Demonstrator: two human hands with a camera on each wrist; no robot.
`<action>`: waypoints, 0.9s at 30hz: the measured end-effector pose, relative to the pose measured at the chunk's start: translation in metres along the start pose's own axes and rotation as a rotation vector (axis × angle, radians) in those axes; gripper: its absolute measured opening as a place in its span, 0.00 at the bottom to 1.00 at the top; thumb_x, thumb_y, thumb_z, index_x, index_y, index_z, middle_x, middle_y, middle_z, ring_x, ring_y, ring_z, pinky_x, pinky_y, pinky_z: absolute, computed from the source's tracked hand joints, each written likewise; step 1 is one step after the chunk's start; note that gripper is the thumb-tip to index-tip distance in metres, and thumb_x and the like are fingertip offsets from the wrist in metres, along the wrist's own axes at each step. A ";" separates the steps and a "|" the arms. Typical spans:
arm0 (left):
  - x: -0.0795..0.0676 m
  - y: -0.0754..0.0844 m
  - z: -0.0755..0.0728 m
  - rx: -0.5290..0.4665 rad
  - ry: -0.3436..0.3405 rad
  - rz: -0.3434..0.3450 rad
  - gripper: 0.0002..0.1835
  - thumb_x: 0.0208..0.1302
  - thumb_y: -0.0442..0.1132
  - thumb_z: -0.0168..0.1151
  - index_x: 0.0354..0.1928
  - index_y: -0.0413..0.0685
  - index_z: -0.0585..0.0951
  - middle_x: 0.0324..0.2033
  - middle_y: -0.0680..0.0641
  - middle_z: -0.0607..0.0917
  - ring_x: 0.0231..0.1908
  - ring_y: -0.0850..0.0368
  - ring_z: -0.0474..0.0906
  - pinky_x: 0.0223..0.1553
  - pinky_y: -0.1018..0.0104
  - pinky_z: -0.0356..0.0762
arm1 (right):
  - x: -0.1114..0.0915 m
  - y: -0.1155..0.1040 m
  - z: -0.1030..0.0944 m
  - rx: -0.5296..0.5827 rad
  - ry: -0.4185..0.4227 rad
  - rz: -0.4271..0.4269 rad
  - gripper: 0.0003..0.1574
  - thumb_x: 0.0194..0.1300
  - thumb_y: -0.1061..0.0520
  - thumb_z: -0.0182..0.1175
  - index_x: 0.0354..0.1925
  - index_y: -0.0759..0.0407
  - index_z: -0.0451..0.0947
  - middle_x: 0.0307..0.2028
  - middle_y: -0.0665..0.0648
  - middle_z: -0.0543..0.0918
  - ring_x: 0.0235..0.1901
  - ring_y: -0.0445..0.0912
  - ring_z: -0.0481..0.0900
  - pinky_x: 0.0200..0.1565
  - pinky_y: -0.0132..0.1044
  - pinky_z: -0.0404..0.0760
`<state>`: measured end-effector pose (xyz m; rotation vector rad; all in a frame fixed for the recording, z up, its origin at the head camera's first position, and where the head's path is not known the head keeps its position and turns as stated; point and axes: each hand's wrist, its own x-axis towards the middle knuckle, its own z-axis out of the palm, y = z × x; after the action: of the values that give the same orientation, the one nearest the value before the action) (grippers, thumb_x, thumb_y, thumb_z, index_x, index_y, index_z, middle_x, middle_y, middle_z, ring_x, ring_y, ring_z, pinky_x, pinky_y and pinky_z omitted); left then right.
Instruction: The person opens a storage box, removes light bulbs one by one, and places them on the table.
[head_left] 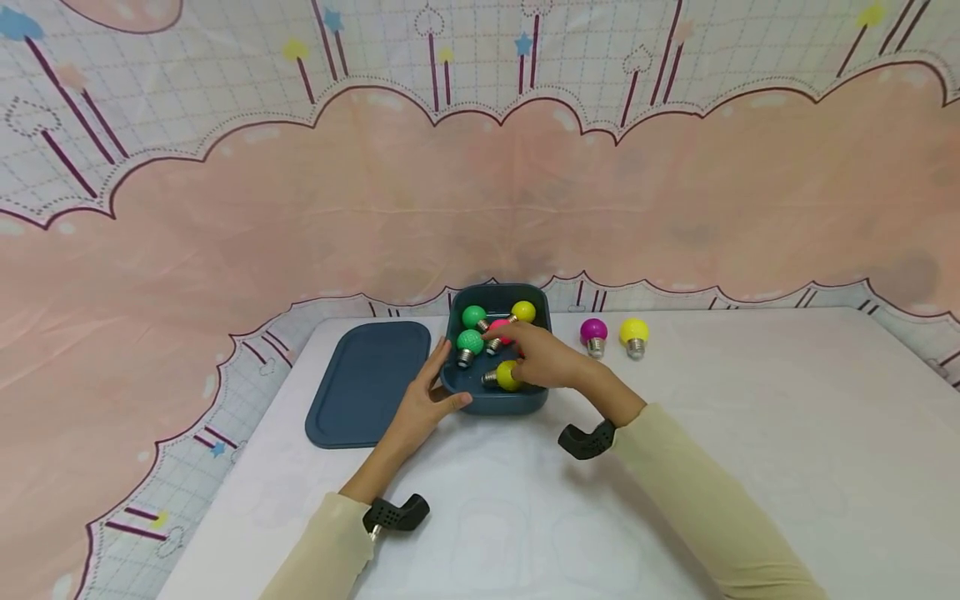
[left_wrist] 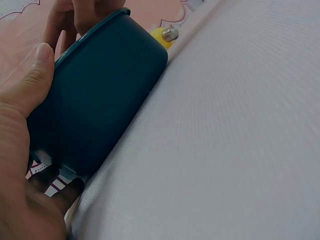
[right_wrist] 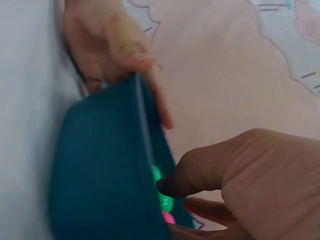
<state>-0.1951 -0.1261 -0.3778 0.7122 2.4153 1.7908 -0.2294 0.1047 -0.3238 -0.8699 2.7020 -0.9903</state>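
A dark blue plastic box [head_left: 495,404] stands on the table with several coloured light bulbs inside. My left hand [head_left: 420,408] grips its near left corner, thumb by the front rim and fingers along the side. My right hand [head_left: 551,354] reaches over the right rim into the box, fingers spread. Close to its thumb lies a yellow bulb [head_left: 507,376]; its fingertips hover by a pink bulb [head_left: 498,332], partly covered. Two green bulbs, one of them the nearer green bulb [head_left: 470,342], and another yellow bulb [head_left: 523,312] lie farther back. The hand hides part of the inside.
Left of the box lies a flat dark blue lid [head_left: 367,383]. To the right, a purple bulb [head_left: 594,333] and a yellow bulb [head_left: 634,335] rest on the white tabletop [head_left: 750,433]. A patterned cloth [head_left: 480,192] hangs behind the table.
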 end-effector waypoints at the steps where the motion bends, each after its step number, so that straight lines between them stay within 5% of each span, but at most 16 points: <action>1: 0.000 0.000 0.000 0.000 0.000 0.002 0.46 0.62 0.31 0.64 0.75 0.42 0.47 0.74 0.45 0.42 0.71 0.42 0.46 0.63 0.49 0.62 | 0.001 0.002 0.002 -0.007 0.006 -0.004 0.37 0.58 0.72 0.59 0.66 0.60 0.68 0.59 0.65 0.71 0.42 0.54 0.74 0.47 0.43 0.78; 14: -0.001 0.000 0.000 -0.002 -0.011 -0.002 0.46 0.62 0.33 0.65 0.75 0.44 0.47 0.74 0.44 0.42 0.71 0.41 0.47 0.63 0.51 0.62 | 0.021 0.010 0.015 -0.130 0.075 -0.027 0.28 0.56 0.71 0.64 0.57 0.63 0.76 0.55 0.65 0.76 0.52 0.56 0.74 0.54 0.48 0.74; 27: -0.001 -0.002 -0.001 0.021 -0.004 -0.006 0.46 0.62 0.35 0.65 0.75 0.44 0.47 0.74 0.44 0.42 0.71 0.44 0.47 0.63 0.52 0.62 | 0.033 0.012 0.017 -0.176 -0.044 0.032 0.28 0.58 0.62 0.68 0.58 0.54 0.77 0.55 0.57 0.78 0.53 0.52 0.74 0.57 0.49 0.71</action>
<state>-0.1951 -0.1274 -0.3794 0.7085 2.4350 1.7624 -0.2565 0.0838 -0.3423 -0.8629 2.7881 -0.7259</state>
